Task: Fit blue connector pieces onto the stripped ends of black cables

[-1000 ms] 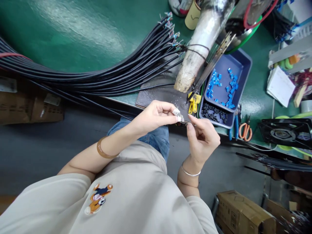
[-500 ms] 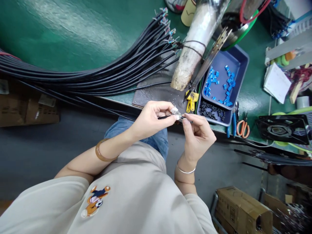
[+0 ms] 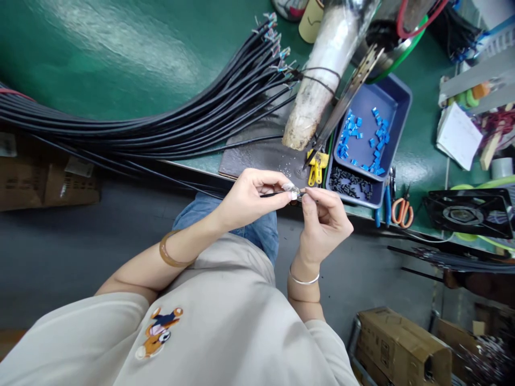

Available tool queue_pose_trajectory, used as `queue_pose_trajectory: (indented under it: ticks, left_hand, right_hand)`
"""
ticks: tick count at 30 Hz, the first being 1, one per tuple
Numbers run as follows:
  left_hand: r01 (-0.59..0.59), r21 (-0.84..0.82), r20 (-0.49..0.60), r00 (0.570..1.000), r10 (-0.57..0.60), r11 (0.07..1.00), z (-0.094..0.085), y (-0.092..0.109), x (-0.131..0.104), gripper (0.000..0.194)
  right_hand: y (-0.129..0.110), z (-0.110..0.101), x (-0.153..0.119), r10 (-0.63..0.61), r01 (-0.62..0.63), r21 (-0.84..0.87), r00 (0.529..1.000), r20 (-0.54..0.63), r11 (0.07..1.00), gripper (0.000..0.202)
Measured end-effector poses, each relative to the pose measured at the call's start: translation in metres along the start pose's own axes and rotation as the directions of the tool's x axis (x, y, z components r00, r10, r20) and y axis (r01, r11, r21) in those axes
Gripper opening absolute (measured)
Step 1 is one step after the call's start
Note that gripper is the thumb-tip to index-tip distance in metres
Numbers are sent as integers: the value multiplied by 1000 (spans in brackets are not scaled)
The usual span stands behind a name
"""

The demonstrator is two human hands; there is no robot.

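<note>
Over the bench's front edge, my left hand (image 3: 245,198) pinches a black cable (image 3: 270,194) between thumb and forefinger, close to its end. White wrapping covers the tips of those two fingers. Just to the right, the thumb and fingertips of my right hand (image 3: 325,214) close on the end of the cable, nearly meeting the left fingertips. Fine detail at the cable end is hidden by the fingers. Behind the hands, a yellow hand tool (image 3: 317,167) lies on a dark mat (image 3: 257,156).
A bundle of black cables (image 3: 161,128) with bared coloured wires runs along the bench (image 3: 100,59). A wrapped tube (image 3: 317,91) juts down above the mat. To the right are a bin of blue parts (image 3: 398,102), a bin of black parts (image 3: 376,199), orange-handled cutters (image 3: 401,212) and a fan (image 3: 466,214).
My right hand has shifted slightly left, closer to the left fingertips, and less dark material shows beyond its pinch. The left hand keeps its hold on the cable.
</note>
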State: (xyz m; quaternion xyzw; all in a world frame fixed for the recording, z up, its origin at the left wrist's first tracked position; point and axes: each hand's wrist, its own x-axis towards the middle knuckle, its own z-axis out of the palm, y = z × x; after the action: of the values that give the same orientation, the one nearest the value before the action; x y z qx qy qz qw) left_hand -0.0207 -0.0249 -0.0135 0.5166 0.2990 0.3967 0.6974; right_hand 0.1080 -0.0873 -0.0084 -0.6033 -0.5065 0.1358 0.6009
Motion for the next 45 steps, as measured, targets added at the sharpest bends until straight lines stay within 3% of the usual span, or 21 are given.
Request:
queue_pose_trajectory:
  ticks: [5,9,13,16,18,20,22,24,26,28,29,30,31,33,35,37,39,40,41,43,45]
  left_hand:
    - [-1,9,15,1000,1,1000,0,-1,0,9]
    - [8,31,20,1000,-9,999,0,-3,-1,5]
    - [68,0,46,997,-68,998,-1,-2,-1,23]
    - [108,-61,106,989,-101,992,-4,0,-2,23]
    - [138,-100,157,980,-121,985,-8,1,-2,15]
    - [191,-105,247,956,-161,976,-16,2,0,7]
    - [254,-49,435,876,-208,966,-27,4,8,11]
    - [250,49,690,691,-213,967,-36,8,18,11]
    - [98,148,851,494,-177,984,-39,16,26,9]
    - [-184,238,908,390,-152,954,-31,28,25,14]
    - [-358,315,894,424,-148,879,-25,35,21,19]
    - [-516,413,859,495,-132,751,-17,41,15,23]
    - [-620,517,808,582,-95,590,-9,45,6,26]
    - [-695,616,754,656,-21,370,4,48,-11,29]
    - [-659,685,692,722,3,310,11,41,-23,30]
    - [-518,733,504,849,160,442,11,26,-27,24]
    - [-312,575,121,947,298,757,4,9,-25,13]
    - [-202,405,-86,962,257,892,0,2,-22,8]
    - [-122,203,-216,962,165,972,-5,-3,-20,8]
    - [-17,-139,-259,966,-20,990,-14,-8,-16,14]
    - [73,-316,-167,977,-131,946,-20,-6,-13,24]
  right_hand:
    - [-2,-2,0,-7,8,-53,1000,27,999,13]
    - [-8,-11,7,4,22,-145,985,175,989,13]
    - [-11,-22,14,66,-10,-177,946,316,984,15]
    - [-12,-27,19,99,-17,-210,915,390,978,18]
    - [-14,-29,20,79,-4,-217,938,338,976,20]
    - [-18,-32,20,-11,47,-167,978,206,985,16]
    - [-24,-39,19,-121,125,-72,991,50,990,11]
    - [-32,-52,20,-147,147,-14,989,-26,989,12]
    - [-40,-70,23,-75,80,-63,994,80,995,19]
    - [-44,-89,32,96,-23,-216,938,334,976,26]
    - [-45,-98,38,218,-61,-340,867,449,939,22]
    - [-44,-104,46,287,-36,-461,825,487,887,13]
    - [-40,-109,55,304,29,-565,819,487,825,10]
    - [-27,-112,76,190,222,-777,897,400,589,16]
    - [-7,-108,99,9,296,-917,951,310,269,11]
    - [18,-101,124,-13,286,-948,958,287,142,19]
    - [42,-94,147,22,309,-921,946,323,238,37]
    - [53,-90,157,42,332,-879,929,367,341,42]
    - [62,-86,166,21,327,-835,927,375,443,34]
    - [75,-78,180,-29,310,-718,927,375,623,19]
    - [81,-72,189,32,250,-621,913,407,743,16]
